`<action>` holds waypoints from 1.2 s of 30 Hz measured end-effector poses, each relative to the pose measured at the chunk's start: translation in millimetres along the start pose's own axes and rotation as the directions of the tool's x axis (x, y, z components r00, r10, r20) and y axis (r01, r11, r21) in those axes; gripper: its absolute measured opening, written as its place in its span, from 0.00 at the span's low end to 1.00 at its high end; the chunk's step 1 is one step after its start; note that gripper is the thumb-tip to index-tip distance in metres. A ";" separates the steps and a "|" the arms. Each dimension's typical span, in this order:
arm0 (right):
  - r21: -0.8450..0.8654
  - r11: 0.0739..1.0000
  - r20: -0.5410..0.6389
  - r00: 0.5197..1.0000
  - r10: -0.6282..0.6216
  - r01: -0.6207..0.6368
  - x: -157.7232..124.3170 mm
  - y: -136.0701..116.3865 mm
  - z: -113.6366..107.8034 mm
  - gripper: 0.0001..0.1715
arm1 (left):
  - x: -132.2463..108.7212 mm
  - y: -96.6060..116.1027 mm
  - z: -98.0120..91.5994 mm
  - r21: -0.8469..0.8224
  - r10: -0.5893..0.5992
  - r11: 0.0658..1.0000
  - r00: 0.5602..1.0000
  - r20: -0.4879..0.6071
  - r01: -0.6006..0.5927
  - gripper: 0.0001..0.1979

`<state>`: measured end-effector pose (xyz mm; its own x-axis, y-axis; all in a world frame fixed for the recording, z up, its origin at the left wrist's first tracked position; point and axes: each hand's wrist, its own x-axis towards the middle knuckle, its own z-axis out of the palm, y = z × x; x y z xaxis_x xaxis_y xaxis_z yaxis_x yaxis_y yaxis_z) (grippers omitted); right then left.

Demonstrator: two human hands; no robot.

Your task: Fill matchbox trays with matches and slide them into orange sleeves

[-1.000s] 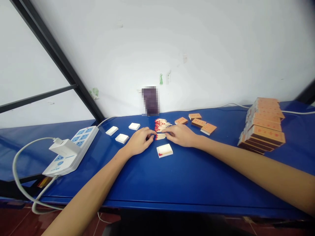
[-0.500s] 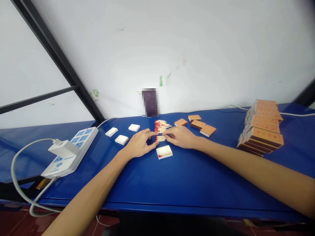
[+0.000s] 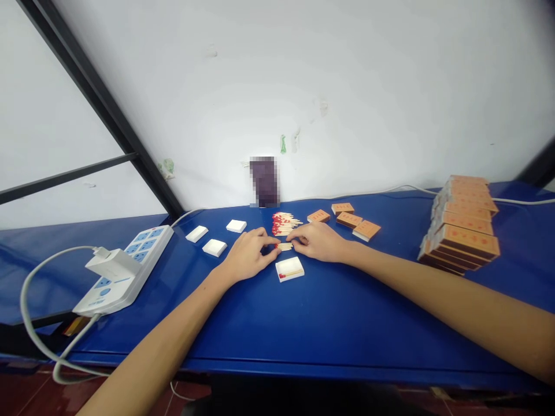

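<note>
My left hand (image 3: 248,254) and my right hand (image 3: 318,240) meet over a small bundle of matches (image 3: 284,247), pinching it from both ends just above the blue table (image 3: 329,312). Right below the bundle lies an open white matchbox tray (image 3: 289,268) with a few red-tipped matches in it. Behind my hands a loose pile of red-tipped matches (image 3: 284,223) lies on the table.
Three empty white trays (image 3: 215,247) lie to the left. Several orange matchbox sleeves (image 3: 349,219) lie behind my right hand, and a tall stack of orange boxes (image 3: 465,224) stands at the right. A white power strip (image 3: 125,267) with a plug and cable sits at the left edge.
Both hands drew a small bundle of matches out of the pile and toward the open tray. The view shifted slightly.
</note>
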<state>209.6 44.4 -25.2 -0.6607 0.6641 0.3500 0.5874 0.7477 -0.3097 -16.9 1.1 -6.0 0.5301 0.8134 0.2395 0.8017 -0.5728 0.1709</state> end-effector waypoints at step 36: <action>-0.249 0.959 0.204 0.975 -0.085 0.136 6.6 -20.6 -17.5 0.16 | 9.0 10.2 -1.3 0.338 0.114 0.927 0.980 0.164 -0.164 0.17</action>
<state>201.3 33.3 -1.0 -0.7896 0.5842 0.1876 0.5900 0.8069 -0.0294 -4.3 2.5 -0.8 0.6557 0.7486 0.0978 0.7495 -0.6298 -0.2040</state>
